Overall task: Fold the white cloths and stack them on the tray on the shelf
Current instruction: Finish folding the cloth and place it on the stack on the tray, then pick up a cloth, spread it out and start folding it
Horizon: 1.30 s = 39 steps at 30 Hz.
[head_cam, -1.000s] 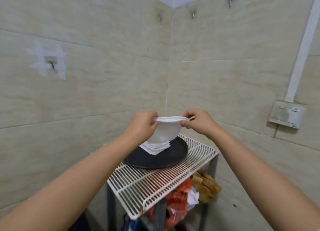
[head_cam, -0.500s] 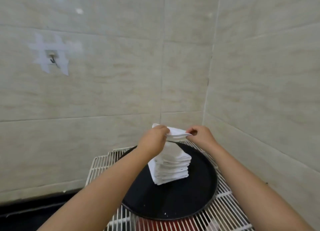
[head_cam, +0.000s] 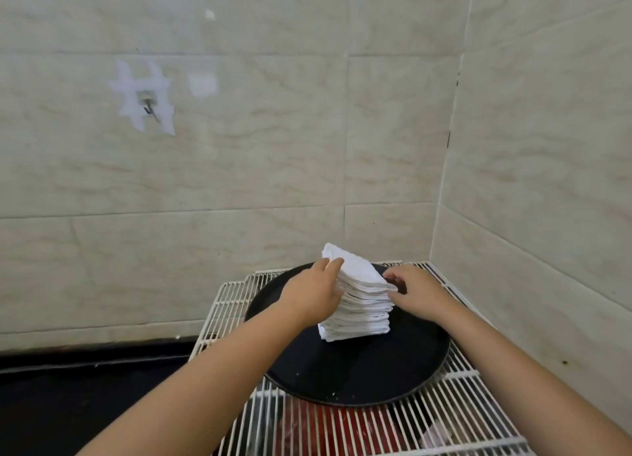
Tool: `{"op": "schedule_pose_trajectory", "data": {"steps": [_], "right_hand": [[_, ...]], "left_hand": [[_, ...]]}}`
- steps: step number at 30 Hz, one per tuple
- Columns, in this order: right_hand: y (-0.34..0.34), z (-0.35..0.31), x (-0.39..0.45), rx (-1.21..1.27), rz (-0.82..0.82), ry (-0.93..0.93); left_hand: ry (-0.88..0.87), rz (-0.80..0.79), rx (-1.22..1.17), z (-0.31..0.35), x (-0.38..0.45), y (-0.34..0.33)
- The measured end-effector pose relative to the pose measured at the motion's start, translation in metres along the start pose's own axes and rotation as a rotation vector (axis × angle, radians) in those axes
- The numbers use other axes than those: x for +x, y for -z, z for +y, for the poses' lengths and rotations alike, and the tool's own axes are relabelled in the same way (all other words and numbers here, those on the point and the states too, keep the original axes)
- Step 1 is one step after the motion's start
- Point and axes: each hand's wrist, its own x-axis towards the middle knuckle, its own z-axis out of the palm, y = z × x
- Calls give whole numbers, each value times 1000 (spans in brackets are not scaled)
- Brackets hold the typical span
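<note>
Both forearms are bare to the frame edge, no sleeves showing.

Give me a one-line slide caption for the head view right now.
Both hands, left hand and right hand, settle a folded cloth atop the white stack on the black tray.

Taped wall hook (head_cam: 149, 108) on beige tiles; red items (head_cam: 328, 428) beneath the wire rack.
</note>
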Motion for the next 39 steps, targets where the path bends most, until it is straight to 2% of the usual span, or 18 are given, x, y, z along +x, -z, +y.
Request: {"op": "schedule_pose_trajectory", "data": {"steps": [4,8,18,26,31,39], "right_hand": [[1,-49,-11,-76,29,21],[-15,-145,-24,-111,27,188],[-150,-471,-93,-13,-81,679],[-259,-665,-143,33,-191,911],[-333,-766,-150,59,-282,1010],[-432,-938,-92,162,-341,1070]], "left_hand": [[76,61,37,-28,-32,16],[227,111,111,-85,-100,48],[729,128,334,-272,-403,129],[1122,133,438,-374,-601,165],[1285,125,405,-448,-674,172],[1357,95,403,-618,-725,205]]}}
